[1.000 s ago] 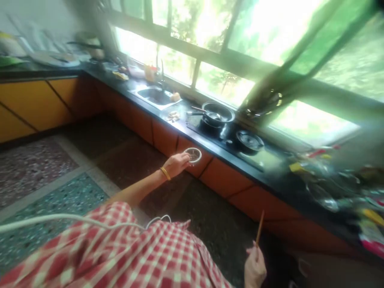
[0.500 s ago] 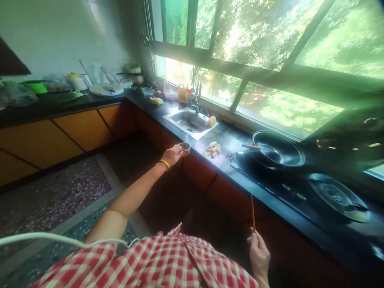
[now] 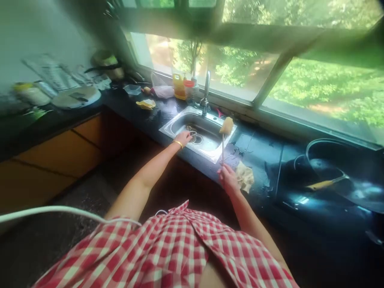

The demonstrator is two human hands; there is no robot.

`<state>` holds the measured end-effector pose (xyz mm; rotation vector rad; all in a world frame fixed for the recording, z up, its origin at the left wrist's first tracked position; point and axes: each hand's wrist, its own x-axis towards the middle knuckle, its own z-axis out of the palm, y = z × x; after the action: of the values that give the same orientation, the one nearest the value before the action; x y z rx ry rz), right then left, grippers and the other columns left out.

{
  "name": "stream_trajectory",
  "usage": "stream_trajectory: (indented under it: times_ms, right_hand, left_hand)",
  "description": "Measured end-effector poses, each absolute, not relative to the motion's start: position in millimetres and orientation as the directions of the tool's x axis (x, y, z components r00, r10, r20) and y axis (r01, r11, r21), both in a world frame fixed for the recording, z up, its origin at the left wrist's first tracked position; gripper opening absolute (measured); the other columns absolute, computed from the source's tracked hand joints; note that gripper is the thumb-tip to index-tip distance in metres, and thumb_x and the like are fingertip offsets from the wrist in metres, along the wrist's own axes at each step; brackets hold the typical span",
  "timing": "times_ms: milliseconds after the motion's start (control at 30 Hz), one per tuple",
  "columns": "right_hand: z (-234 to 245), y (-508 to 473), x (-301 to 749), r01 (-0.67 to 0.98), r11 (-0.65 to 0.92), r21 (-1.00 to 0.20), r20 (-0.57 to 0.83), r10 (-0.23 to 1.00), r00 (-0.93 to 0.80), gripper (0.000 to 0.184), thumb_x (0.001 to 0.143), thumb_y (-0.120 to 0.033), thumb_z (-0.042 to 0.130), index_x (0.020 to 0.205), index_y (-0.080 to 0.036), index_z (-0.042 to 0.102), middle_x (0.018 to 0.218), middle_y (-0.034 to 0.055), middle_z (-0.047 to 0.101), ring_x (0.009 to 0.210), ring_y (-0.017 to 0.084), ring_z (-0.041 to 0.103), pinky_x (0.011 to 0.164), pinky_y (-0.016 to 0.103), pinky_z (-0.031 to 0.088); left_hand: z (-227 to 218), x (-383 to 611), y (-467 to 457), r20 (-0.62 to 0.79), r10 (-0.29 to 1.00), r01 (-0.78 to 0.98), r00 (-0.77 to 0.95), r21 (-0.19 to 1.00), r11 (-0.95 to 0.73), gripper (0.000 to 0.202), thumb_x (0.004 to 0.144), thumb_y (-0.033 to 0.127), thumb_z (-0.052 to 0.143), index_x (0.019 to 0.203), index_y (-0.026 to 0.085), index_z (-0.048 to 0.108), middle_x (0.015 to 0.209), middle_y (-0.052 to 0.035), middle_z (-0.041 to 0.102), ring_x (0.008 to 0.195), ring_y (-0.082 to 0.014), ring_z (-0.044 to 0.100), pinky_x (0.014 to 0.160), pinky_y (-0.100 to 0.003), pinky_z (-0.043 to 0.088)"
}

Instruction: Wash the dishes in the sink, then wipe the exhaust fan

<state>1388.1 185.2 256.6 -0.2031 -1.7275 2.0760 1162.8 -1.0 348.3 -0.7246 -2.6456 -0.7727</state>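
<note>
My left hand (image 3: 183, 139) is over the near side of the steel sink (image 3: 206, 154), its fingers closed on the rim of a small bowl (image 3: 193, 134). The bowl is low in the basin near the drain, and its contents are too small to make out. In my right hand (image 3: 229, 180), chopsticks (image 3: 223, 150) point up and away by the sink's right edge. Their tips appear just below a yellowish sponge (image 3: 227, 125) at the sink's right side; whether they touch it I cannot tell. A crumpled beige cloth (image 3: 245, 176) lies beside my right hand.
The tap (image 3: 206, 90) rises behind the sink. A yellow jug (image 3: 179, 86) and a red-lidded container (image 3: 190, 89) stand left of it. At right, a wok (image 3: 324, 160) with a wooden-handled utensil (image 3: 325, 185) is on the stove. A white cable (image 3: 60, 209) crosses at lower left.
My view has turned toward the sink. My left hand has carried the bowl from in front of the counter into the basin. My right hand has come up and left with the chopsticks.
</note>
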Motion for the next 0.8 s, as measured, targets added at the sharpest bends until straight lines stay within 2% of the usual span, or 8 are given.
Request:
stream_trajectory:
  times_ms: [167, 300, 433, 533, 600, 700, 800]
  right_hand:
    - [250.1, 144.6, 1322.1, -0.190, -0.258, -0.947, 0.019, 0.545, -0.838, 0.054, 0.069, -0.056, 0.071, 0.106, -0.018, 0.059, 0.063, -0.0074, 0.057, 0.039, 0.003, 0.037, 0.034, 0.016, 0.027]
    - [251.4, 113.8, 1297.5, -0.141, -0.315, -0.939, -0.091, 0.619, -0.781, 0.057, 0.067, -0.058, 0.072, 0.106, -0.017, 0.061, 0.062, -0.0059, 0.060, 0.037, 0.004, 0.039, 0.033, 0.017, 0.030]
    - [257.3, 106.6, 1269.9, -0.135, -0.360, -0.923, -0.146, 0.653, -0.744, 0.055, 0.069, -0.057, 0.072, 0.105, -0.017, 0.063, 0.062, -0.0055, 0.061, 0.036, 0.004, 0.039, 0.032, 0.016, 0.031]
    - [264.7, 112.7, 1240.3, -0.160, -0.387, -0.908, -0.144, 0.648, -0.748, 0.053, 0.069, -0.056, 0.072, 0.104, -0.017, 0.063, 0.062, -0.0061, 0.060, 0.036, 0.004, 0.038, 0.031, 0.016, 0.030]
    - [275.0, 116.9, 1218.4, -0.179, -0.412, -0.893, -0.138, 0.630, -0.764, 0.054, 0.067, -0.056, 0.073, 0.103, -0.017, 0.062, 0.060, -0.0068, 0.059, 0.035, 0.003, 0.038, 0.031, 0.016, 0.029]
    - [297.8, 120.4, 1188.2, -0.202, -0.443, -0.874, -0.115, 0.590, -0.799, 0.054, 0.066, -0.056, 0.073, 0.103, -0.017, 0.062, 0.060, -0.0073, 0.059, 0.035, 0.003, 0.037, 0.031, 0.017, 0.028]
    - [319.4, 121.4, 1165.9, -0.213, -0.456, -0.864, -0.097, 0.565, -0.819, 0.052, 0.068, -0.055, 0.073, 0.103, -0.017, 0.062, 0.058, -0.0073, 0.058, 0.034, 0.003, 0.035, 0.031, 0.017, 0.025]
  left_hand:
    - [330.8, 1033.4, 49.2, 0.178, 0.585, 0.611, -0.791, 0.293, 0.736, 0.021, 0.093, 0.024, 0.051, 0.099, 0.015, 0.069, 0.114, -0.0150, 0.064, 0.107, -0.0254, 0.062, 0.096, -0.034, 0.046]
    - [299.6, 987.1, 88.4, 0.062, 0.690, 0.678, -0.722, 0.268, 0.685, 0.025, 0.094, 0.022, 0.048, 0.110, 0.014, 0.066, 0.125, -0.0174, 0.061, 0.109, -0.0253, 0.063, 0.096, -0.033, 0.046]
    - [287.0, 961.5, 114.1, -0.019, 0.744, 0.719, -0.668, 0.241, 0.652, 0.042, 0.089, 0.025, 0.060, 0.129, 0.014, 0.058, 0.144, -0.0205, 0.051, 0.124, -0.0309, 0.057, 0.103, -0.039, 0.044]
    - [317.3, 926.7, 123.5, 0.099, 0.809, 0.813, -0.579, 0.136, 0.566, 0.052, 0.089, 0.026, 0.061, 0.139, 0.017, 0.051, 0.160, -0.0182, 0.034, 0.145, -0.0335, 0.035, 0.119, -0.048, 0.024]
    - [355.7, 895.3, 124.4, 0.233, 0.848, 0.875, -0.477, 0.031, 0.484, 0.050, 0.091, 0.023, 0.058, 0.140, 0.016, 0.051, 0.162, -0.0168, 0.031, 0.152, -0.0322, 0.021, 0.123, -0.051, 0.009]
    - [416.2, 850.1, 117.6, 0.326, 0.864, 0.906, -0.384, -0.048, 0.421, 0.049, 0.093, 0.015, 0.053, 0.141, 0.007, 0.049, 0.161, -0.0172, 0.033, 0.154, -0.0302, 0.017, 0.124, -0.051, 0.001]
    - [452.1, 819.4, 108.2, 0.323, 0.888, 0.923, -0.328, -0.089, 0.373, 0.052, 0.095, 0.006, 0.046, 0.146, 0.002, 0.040, 0.163, -0.0145, 0.031, 0.154, -0.0241, 0.015, 0.125, -0.047, -0.002]
